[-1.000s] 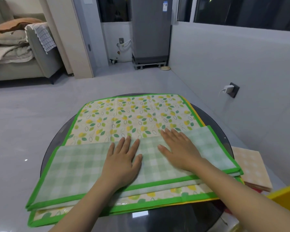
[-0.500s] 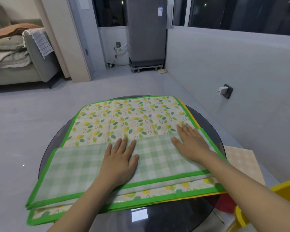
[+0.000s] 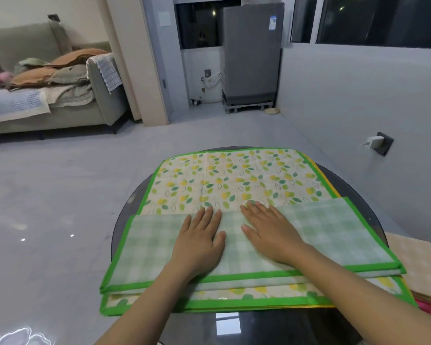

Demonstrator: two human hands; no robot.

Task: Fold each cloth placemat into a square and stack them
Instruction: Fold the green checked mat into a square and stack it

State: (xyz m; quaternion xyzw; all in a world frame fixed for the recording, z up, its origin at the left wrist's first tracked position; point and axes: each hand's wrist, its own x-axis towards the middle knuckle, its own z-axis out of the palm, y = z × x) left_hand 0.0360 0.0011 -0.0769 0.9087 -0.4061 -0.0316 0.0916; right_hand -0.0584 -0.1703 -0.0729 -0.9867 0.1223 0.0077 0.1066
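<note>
A green-bordered placemat [image 3: 234, 180] with a leaf print lies spread on the round dark glass table [image 3: 358, 200]. Its near part is folded over, showing a pale green checked underside [image 3: 334, 235] as a long strip. My left hand [image 3: 199, 240] and my right hand [image 3: 271, 232] both press flat on the middle of that folded strip, fingers straight, side by side. Another leaf-print placemat [image 3: 259, 295] with a green border peeks out beneath along the near edge, and a yellow edge [image 3: 319, 170] shows at the right side.
A folded beige-orange patterned cloth [image 3: 413, 267] lies off the table's right side. A wall socket with a charger [image 3: 378, 143] sits on the right wall. A sofa [image 3: 60, 100] with piled cloths and a grey appliance [image 3: 251, 53] stand across the floor.
My right hand has slid back from the strip's right end toward the middle, beside my left hand. The head camera has tilted up and shifted left.
</note>
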